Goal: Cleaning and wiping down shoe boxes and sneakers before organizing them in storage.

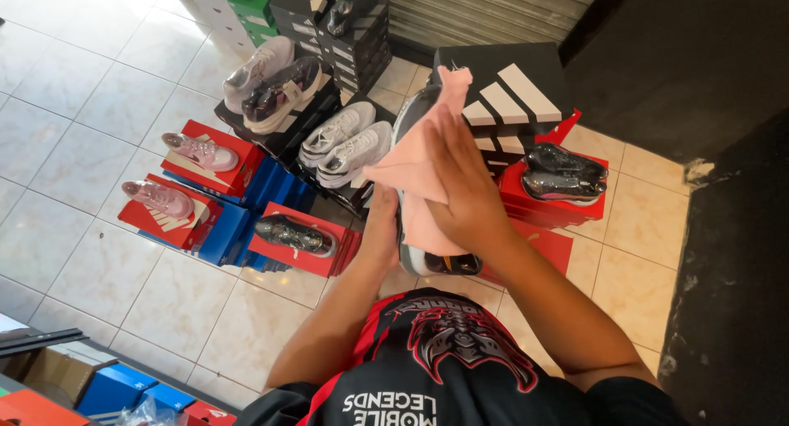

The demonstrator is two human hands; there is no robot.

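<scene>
My left hand (380,229) holds a dark grey shoe (411,113) from underneath, its sole edge and heel showing at the bottom. My right hand (462,183) lies flat on a pink cloth (415,163) and presses it against the shoe's side. The cloth covers most of the shoe, and one corner sticks up near the toe. Both hands are above a floor display of shoes on boxes.
On the tiled floor below, shoes rest on stacked boxes: pink shoes (201,150) on red boxes at left, white shoes (345,142) on black boxes, a dark shoe (294,235) on a red box, a glossy black pair (563,173) at right. A large black striped box (518,85) stands behind.
</scene>
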